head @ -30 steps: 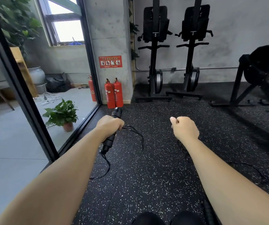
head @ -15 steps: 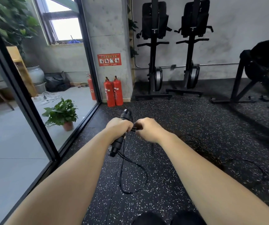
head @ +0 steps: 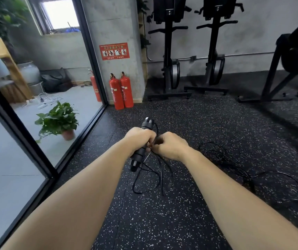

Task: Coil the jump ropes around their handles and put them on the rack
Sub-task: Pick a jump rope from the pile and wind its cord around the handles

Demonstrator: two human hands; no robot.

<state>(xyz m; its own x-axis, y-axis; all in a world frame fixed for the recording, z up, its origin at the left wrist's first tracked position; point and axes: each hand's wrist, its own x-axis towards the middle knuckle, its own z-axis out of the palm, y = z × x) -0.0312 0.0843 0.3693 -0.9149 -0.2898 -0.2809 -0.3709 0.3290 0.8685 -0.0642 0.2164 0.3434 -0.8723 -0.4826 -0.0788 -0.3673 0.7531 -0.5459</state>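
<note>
Our left hand (head: pixel 139 139) grips the black jump rope handle (head: pixel 141 148); our right hand (head: pixel 171 146) pinches its thin cord (head: pixel 155 170) beside it, loops dangling.

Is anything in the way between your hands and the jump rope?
No. The left hand is already closed around the black handle, and the right hand is right beside it, pinching the thin cord. The rest of the cord lies loose on the floor. No rack is in view.

Handle (head: pixel 138 156) middle hidden within left fist (head: pixel 139 139)
</note>
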